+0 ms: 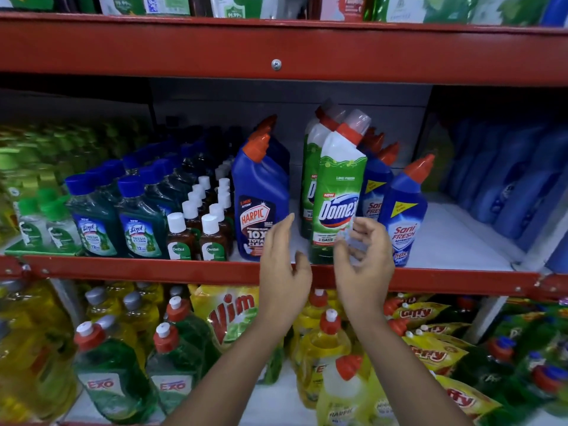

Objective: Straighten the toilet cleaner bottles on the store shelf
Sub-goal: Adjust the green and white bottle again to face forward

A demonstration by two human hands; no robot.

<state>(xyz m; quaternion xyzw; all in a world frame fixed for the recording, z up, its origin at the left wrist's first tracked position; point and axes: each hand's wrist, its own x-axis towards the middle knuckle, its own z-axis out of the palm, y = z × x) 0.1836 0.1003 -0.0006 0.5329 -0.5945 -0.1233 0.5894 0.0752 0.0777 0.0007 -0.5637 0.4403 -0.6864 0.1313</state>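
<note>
- Head view: the green Domex bottle (336,192) stands upright at the front edge of the red shelf (153,267).
- My left hand (284,269) hovers just left of the Domex bottle, fingers spread, holding nothing.
- My right hand (364,259) is at its lower right, fingers loosely curled; I cannot tell if they touch it.
- Left of the Domex bottle stands a blue Harpic bottle (259,198); right of it, a Sani Fresh bottle (405,210).

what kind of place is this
Most likely a shop's cleaning-products aisle: red metal shelving carries rows of identical branded goods, such as Harpic and Domex toilet cleaners and Vim pouches below.
</note>
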